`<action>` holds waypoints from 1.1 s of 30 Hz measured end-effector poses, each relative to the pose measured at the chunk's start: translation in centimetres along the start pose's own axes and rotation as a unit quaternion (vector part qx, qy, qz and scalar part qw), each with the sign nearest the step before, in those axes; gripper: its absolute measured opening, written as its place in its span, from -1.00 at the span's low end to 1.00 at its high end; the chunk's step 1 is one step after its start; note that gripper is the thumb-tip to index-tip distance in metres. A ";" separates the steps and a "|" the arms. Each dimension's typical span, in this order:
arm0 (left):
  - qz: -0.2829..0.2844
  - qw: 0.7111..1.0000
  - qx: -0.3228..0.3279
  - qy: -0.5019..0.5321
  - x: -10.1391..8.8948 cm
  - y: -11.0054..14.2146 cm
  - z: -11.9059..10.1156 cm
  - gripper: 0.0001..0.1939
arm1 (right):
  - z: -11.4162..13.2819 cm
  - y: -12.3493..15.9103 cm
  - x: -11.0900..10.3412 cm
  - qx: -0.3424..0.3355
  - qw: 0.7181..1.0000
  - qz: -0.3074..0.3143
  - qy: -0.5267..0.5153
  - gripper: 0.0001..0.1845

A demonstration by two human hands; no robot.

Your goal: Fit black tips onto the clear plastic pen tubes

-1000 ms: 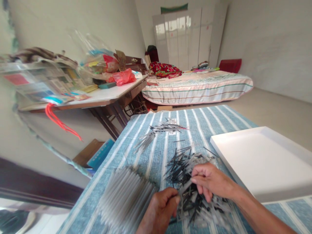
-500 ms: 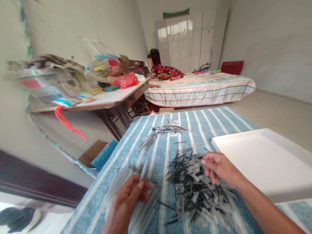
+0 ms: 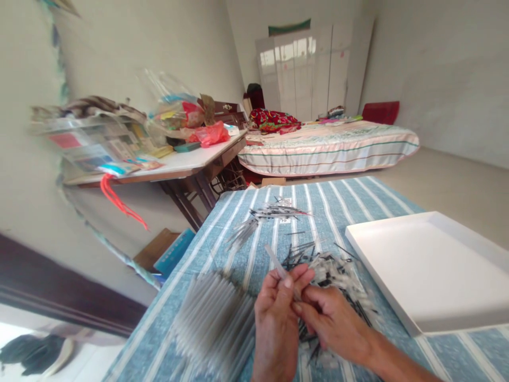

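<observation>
My left hand point(image 3: 277, 313) is closed around a slim, translucent grey tube point(image 3: 274, 259), whose upper end sticks out up and to the left. Close against it, my right hand point(image 3: 336, 321) is pinched at the tube's lower end; whatever lies between those fingertips is hidden. Beneath both hands spreads a loose heap of black and clear thin pieces point(image 3: 338, 273). Left of my left hand lies a neat stack of similar grey tubes point(image 3: 214, 318), side by side.
A smaller bunch of strips point(image 3: 274, 212) lies farther back on the blue striped cloth point(image 3: 330, 201). At the right stands a shallow white tray point(image 3: 437, 265). A cluttered side table point(image 3: 191, 162) is at the left, with a bed point(image 3: 326, 151) beyond.
My left hand went left over the stack, then came back right with a tube. My right hand moved left and down from the heap, and the two hands now meet.
</observation>
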State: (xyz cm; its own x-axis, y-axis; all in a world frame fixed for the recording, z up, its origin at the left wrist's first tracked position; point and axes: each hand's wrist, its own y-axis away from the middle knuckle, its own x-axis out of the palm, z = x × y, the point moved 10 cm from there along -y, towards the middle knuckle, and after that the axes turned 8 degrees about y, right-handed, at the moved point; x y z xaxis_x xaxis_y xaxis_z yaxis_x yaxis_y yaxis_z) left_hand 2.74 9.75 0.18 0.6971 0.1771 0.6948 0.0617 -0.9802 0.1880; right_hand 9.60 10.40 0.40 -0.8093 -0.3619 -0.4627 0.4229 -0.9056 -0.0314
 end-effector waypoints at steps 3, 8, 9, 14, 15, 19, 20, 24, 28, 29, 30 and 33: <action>-0.042 0.999 0.016 -0.015 -1.0 -0.6 -0.2 -0.89 | -0.4 0.4 1.3 0.035 0.999 0.022 -0.021 -0.69; -0.090 0.979 0.177 0.049 -2.6 -1.9 -8.3 -0.85 | 0.3 1.6 4.9 0.033 0.993 0.101 0.051 -0.69; -0.089 0.973 0.208 0.033 -2.7 -1.9 -10.4 -0.85 | 0.7 1.5 4.7 0.005 0.992 0.091 0.087 -0.70; -0.102 0.855 0.272 -0.429 -3.7 -0.5 -17.5 -0.85 | 0.1 0.0 -1.1 -0.029 0.942 -0.065 0.327 -0.69; -0.118 0.803 0.257 -0.525 -4.7 -0.3 -17.9 -0.84 | -0.6 -0.4 -2.2 -0.021 0.926 -0.075 0.368 -0.70; -0.122 0.607 0.181 -0.764 -8.7 -0.3 -17.5 -0.80 | -4.0 -1.1 -5.3 0.036 0.870 -0.095 0.483 -0.71; -0.113 0.576 0.158 -0.794 -9.5 -0.4 -17.0 -0.79 | -4.6 -1.1 -5.7 0.045 0.862 -0.100 0.496 -0.71; -0.116 0.505 0.080 -0.852 -11.8 -0.7 -15.7 -0.77 | -5.9 -1.2 -6.2 0.059 0.849 -0.106 0.514 -0.72; -0.128 0.493 0.072 -0.858 -12.1 -0.8 -15.5 -0.76 | -6.2 -1.2 -6.1 0.053 0.849 -0.114 0.513 -0.70; -0.127 0.492 0.073 -0.858 -12.0 -0.8 -15.6 -0.76 | -6.1 -1.2 -6.2 0.051 0.851 -0.119 0.510 -0.68; -0.124 0.491 0.074 -0.859 -11.8 -0.9 -15.7 -0.76 | -6.1 -1.1 -6.3 0.049 0.853 -0.126 0.505 -0.66; -0.104 0.485 0.081 -0.865 -10.5 -2.0 -16.2 -0.73 | -5.7 -1.0 -6.6 0.032 0.865 -0.147 0.478 -0.64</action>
State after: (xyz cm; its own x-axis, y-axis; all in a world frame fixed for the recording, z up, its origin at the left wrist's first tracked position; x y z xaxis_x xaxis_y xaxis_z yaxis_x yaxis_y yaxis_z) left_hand -16.28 11.23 3.73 0.2114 0.0723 -0.9747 0.2165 -0.9760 -0.0255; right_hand 16.84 14.96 -1.54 -0.1580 0.2062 -0.9657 0.2087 -0.9489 -0.2368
